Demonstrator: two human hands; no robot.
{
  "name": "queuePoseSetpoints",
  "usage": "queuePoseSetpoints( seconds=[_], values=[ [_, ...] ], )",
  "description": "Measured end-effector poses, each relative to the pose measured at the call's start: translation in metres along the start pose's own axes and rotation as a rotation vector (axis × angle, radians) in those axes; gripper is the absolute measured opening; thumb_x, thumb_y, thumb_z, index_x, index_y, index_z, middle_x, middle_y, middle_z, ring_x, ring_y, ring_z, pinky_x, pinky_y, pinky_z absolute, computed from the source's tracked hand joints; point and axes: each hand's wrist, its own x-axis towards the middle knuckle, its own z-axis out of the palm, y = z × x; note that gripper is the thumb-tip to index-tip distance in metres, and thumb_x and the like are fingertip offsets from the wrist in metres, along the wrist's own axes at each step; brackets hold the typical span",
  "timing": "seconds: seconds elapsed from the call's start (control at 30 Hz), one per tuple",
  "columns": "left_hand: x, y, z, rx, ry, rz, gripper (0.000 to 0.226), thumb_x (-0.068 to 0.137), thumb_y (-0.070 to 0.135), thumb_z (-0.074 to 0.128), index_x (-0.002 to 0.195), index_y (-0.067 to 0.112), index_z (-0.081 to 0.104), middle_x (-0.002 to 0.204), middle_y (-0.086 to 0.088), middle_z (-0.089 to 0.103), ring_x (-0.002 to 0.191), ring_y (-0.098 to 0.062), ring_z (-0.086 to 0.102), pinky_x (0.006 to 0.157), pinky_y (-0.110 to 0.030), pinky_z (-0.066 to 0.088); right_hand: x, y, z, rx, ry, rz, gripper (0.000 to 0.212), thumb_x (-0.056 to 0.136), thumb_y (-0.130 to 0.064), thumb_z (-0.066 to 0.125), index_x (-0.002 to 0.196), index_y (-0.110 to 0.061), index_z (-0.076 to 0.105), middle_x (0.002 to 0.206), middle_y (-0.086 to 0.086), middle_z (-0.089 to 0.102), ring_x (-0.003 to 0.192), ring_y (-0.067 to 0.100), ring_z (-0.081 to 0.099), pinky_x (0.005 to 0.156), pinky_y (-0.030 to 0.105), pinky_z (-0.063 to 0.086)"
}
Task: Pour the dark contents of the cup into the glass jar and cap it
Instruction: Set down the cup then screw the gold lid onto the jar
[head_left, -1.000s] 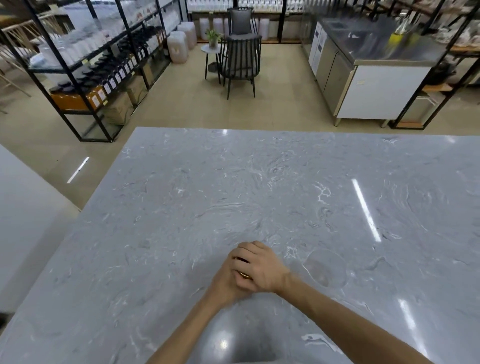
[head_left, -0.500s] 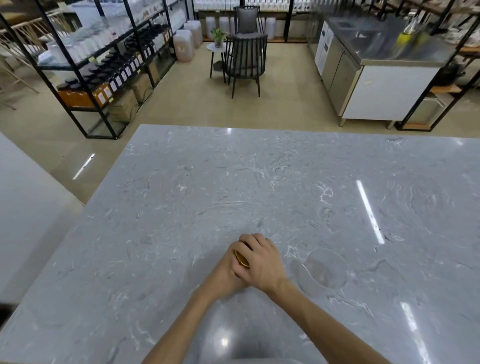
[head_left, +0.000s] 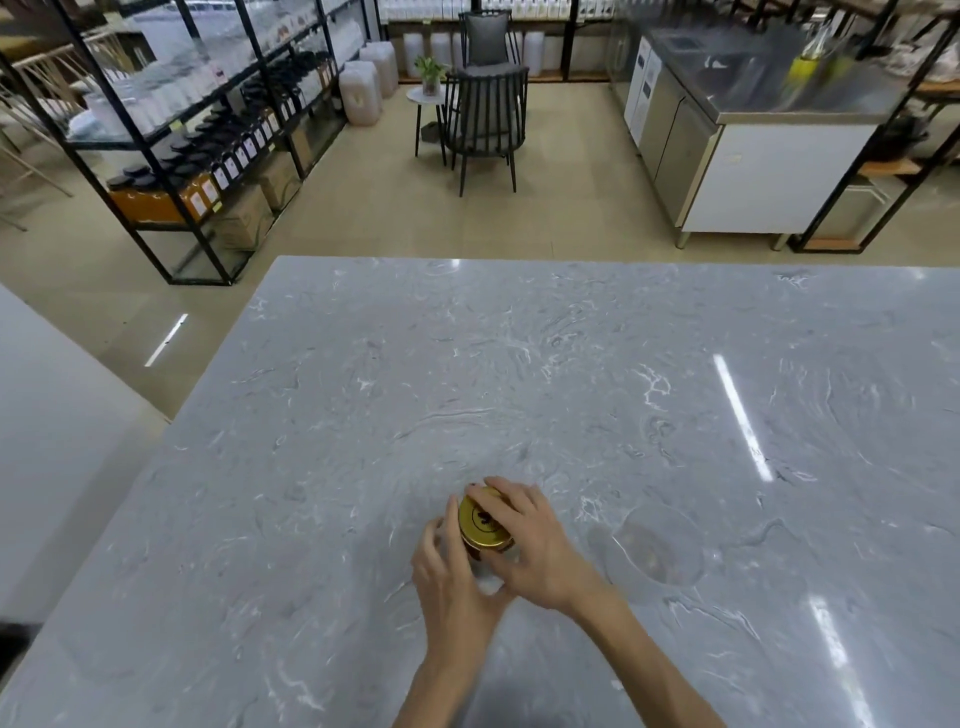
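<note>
Glass jar (head_left: 480, 556) under gold lid (head_left: 482, 524), right hand (head_left: 530, 545) gripping lid, left hand (head_left: 452, 577) clasping jar

There was one view only, from a wide-angle camera worn on the person's head. It looked forward and steeply down across a grey marble table (head_left: 571, 374) that filled the near and middle ground. Both forearms entered from the near edge, so the left hand (head_left: 452, 577) and right hand (head_left: 535, 545) sat close, low and centred. Farther off the lens took in shelving (head_left: 197, 130) at far left, a chair (head_left: 488, 124) at far centre and a counter (head_left: 769, 156) at far right, their lines bowed by the lens.
</note>
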Motion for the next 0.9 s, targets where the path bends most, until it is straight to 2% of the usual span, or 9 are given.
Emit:
queuePoseSetpoints(
  seconds=[0.07, 0.13, 0.23, 0.33, 0.43, 0.57, 0.67, 0.8, 0.9],
  values=[
    [-0.002, -0.012, -0.005, 0.062, -0.039, 0.071, 0.112, 0.064, 0.064, 0.081, 0.152, 0.015, 0.034, 0.146, -0.015, 0.041, 0.134, -0.032, 0.039, 0.104, -0.051, 0.04, -0.007, 0.008, -0.01, 0.01, -0.08, -0.095, 0.082, 0.089, -0.004, 0.056, 0.156, -0.031, 0.018, 0.166, -0.004, 0.015, 0.155, 0.023, -0.001, 0.127, 0.038, 0.003],
    [0.003, -0.015, -0.012, 0.037, -0.07, 0.157, 0.097, 0.077, 0.076, 0.06, 0.152, 0.02, 0.033, 0.151, -0.007, 0.042, 0.142, -0.027, 0.036, 0.113, -0.051, 0.033, -0.017, 0.013, -0.019, 0.026, -0.032, -0.073, 0.085, 0.092, -0.004, 0.053, 0.155, -0.04, 0.009, 0.167, -0.01, 0.003, 0.153, 0.017, -0.017, 0.125, 0.04, -0.003],
    [0.016, -0.012, -0.02, -0.068, -0.13, 0.19, 0.085, 0.078, 0.088, 0.042, 0.146, 0.038, 0.034, 0.149, 0.016, 0.042, 0.142, -0.011, 0.036, 0.117, -0.029, 0.025, -0.041, 0.033, -0.031, -0.128, 0.136, 0.08, 0.075, 0.098, -0.038, 0.055, 0.155, -0.042, 0.006, 0.166, -0.01, -0.004, 0.152, 0.02, -0.021, 0.125, 0.053, -0.004],
    [0.023, -0.013, -0.021, -0.252, -0.275, 0.123, 0.079, 0.066, 0.088, 0.059, 0.132, 0.069, 0.021, 0.133, 0.051, 0.029, 0.126, 0.017, 0.037, 0.099, 0.002, 0.027, -0.071, 0.067, -0.048, -0.362, 0.122, 0.397, 0.096, 0.087, -0.072, 0.047, 0.153, -0.042, -0.016, 0.162, -0.002, -0.022, 0.151, 0.032, -0.022, 0.121, 0.054, -0.012],
    [0.023, -0.019, -0.009, -0.291, -0.362, 0.075, 0.097, 0.068, 0.053, 0.086, 0.14, 0.052, 0.02, 0.14, 0.027, 0.034, 0.134, -0.004, 0.039, 0.104, -0.012, 0.032, -0.092, 0.089, -0.058, -0.265, 0.117, 0.504, 0.106, 0.079, -0.071, 0.058, 0.158, -0.027, 0.002, 0.168, 0.004, 0.007, 0.153, 0.032, 0.011, 0.124, 0.05, 0.013],
    [0.026, -0.02, 0.0, -0.315, -0.314, 0.08, 0.097, 0.07, 0.033, 0.092, 0.141, 0.038, 0.026, 0.14, 0.008, 0.038, 0.135, -0.015, 0.039, 0.108, -0.025, 0.036, -0.092, 0.093, -0.056, -0.228, 0.216, 0.415, 0.094, 0.078, -0.05, 0.077, 0.152, -0.013, 0.034, 0.154, 0.008, 0.043, 0.14, 0.035, 0.04, 0.117, 0.049, 0.032],
    [0.033, -0.024, 0.003, -0.264, -0.326, 0.104, 0.104, 0.068, 0.033, 0.093, 0.149, 0.026, 0.027, 0.147, 0.009, 0.033, 0.138, -0.011, 0.03, 0.112, -0.026, 0.03, -0.081, 0.095, -0.051, -0.191, 0.259, 0.379, 0.088, 0.075, -0.039, 0.084, 0.147, -0.006, 0.043, 0.147, 0.014, 0.05, 0.134, 0.04, 0.045, 0.113, 0.054, 0.037],
    [0.052, -0.021, 0.004, -0.265, -0.391, 0.103, 0.103, 0.066, 0.032, 0.094, 0.141, 0.044, 0.025, 0.138, 0.016, 0.037, 0.133, -0.007, 0.036, 0.108, -0.019, 0.031, -0.051, 0.098, -0.052, -0.185, 0.296, 0.339, 0.086, 0.076, -0.037, 0.083, 0.146, -0.006, 0.044, 0.148, 0.016, 0.048, 0.136, 0.041, 0.043, 0.112, 0.055, 0.036],
    [0.088, -0.016, 0.01, -0.293, -0.417, 0.068, 0.091, 0.063, 0.028, 0.095, 0.136, 0.033, 0.04, 0.136, 0.006, 0.049, 0.132, -0.017, 0.047, 0.112, -0.038, 0.043, -0.015, 0.104, -0.062, -0.18, 0.268, 0.325, 0.086, 0.08, -0.042, 0.078, 0.15, -0.011, 0.039, 0.155, 0.013, 0.041, 0.143, 0.038, 0.034, 0.118, 0.05, 0.028]
  ],
)
